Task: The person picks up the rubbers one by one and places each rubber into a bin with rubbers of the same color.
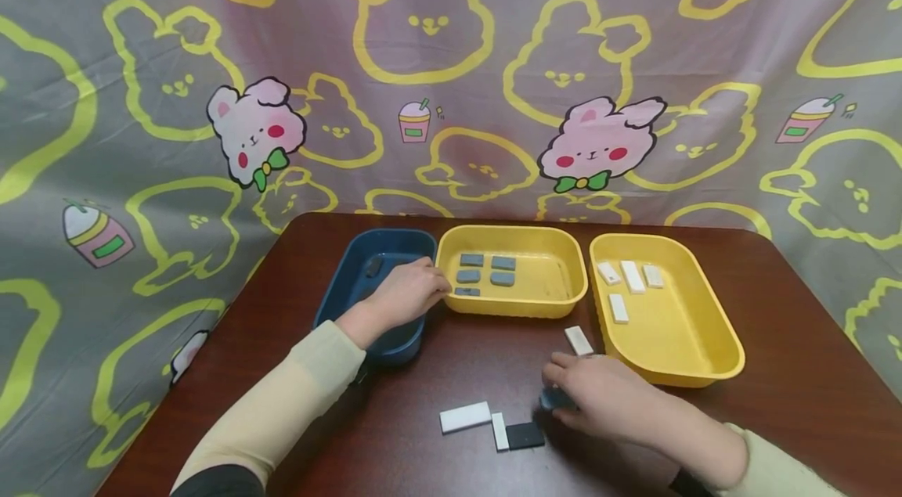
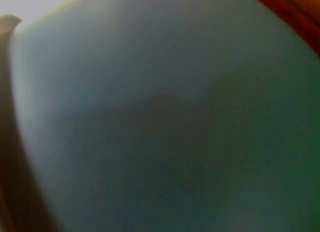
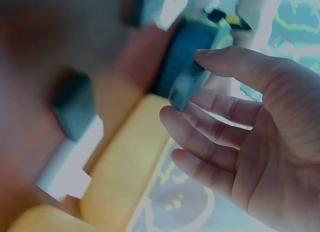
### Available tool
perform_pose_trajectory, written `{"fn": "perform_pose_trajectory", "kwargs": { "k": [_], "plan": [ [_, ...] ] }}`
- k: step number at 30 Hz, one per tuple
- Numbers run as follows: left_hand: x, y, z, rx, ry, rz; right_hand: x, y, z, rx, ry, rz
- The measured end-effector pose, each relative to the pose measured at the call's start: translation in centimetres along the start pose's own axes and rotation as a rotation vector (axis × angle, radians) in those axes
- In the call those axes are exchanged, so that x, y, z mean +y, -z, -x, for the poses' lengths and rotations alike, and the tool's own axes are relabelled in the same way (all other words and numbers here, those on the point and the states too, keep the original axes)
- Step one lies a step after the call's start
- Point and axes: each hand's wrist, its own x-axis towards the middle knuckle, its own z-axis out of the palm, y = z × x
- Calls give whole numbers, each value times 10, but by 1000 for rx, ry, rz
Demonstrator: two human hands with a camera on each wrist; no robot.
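My right hand (image 1: 599, 395) pinches a dark blue-grey tile (image 3: 184, 92) between thumb and fingertips, low over the table. Just beyond those fingers lies a white tile (image 1: 579, 340). My left hand (image 1: 412, 287) reaches across the blue tub (image 1: 331, 297), its fingertips at the left rim of the middle yellow tray (image 1: 514, 307). I cannot tell whether the left fingers hold anything. A blurred blue-grey surface (image 2: 150, 57) fills the left wrist view. On the table in front, a long white tile (image 1: 465, 417), a small white one (image 1: 499, 431) and a black tile (image 1: 525, 436) lie end to end.
Several grey tiles (image 1: 503, 278) sit in the middle yellow tray. The right yellow tray (image 1: 705, 333) contains several white tiles (image 1: 633, 276). Inside the blue tub is a dark tile (image 1: 374, 268). A patterned curtain (image 1: 479, 90) hangs behind the brown table (image 1: 282, 278).
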Motion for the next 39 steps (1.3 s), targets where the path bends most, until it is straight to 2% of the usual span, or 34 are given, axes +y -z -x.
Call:
{"fn": "perform_pose_trajectory", "kwargs": {
  "k": [3,7,9,17,21,26,31,34,39],
  "plan": [
    [0,2,-1,-13,8,3,4,16,-11,28,-37,-16],
    [0,3,-1,-20,11,-1,10,27,-27,105,-54,8],
    [-1,3,-2,-19,9,-5,14,29,-35,151,-61,20],
    [-4,3,-2,-20,12,8,33,33,-78,281,-215,121],
    [-4,3,-1,-20,10,6,41,31,-99,325,-244,95],
    [-3,1,-1,-5,2,1,52,21,-120,276,-305,30],
    [-2,0,0,4,-2,5,65,7,-136,182,-341,-108],
    [-1,0,0,0,1,7,72,-1,-142,129,-364,-164],
    [0,0,1,0,6,10,79,-8,-147,78,-410,-196]
  ]
}}
